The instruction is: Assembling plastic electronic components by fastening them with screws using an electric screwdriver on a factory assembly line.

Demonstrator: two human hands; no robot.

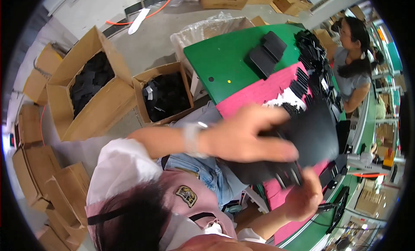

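Note:
A dark, smooth black plastic part [317,134], blurred by motion, lies between my hands above a pink mat [242,97]. My left hand [246,136], with a pale band at the wrist, reaches across it, thumb and fingers around its edge. Below, the curled fingers of my right hand [304,194] meet the near end of the black piece, where small silvery bits show. Just past my left fingers sit small black pieces [294,107] on a white patch. What the fingers cover is hidden.
Black trays [268,54] rest on the green table [216,56], beside a heap of black parts [313,52]. Cardboard boxes of black pieces [88,80] [166,97] stand on the floor at left. Another person [354,69] is at the far right.

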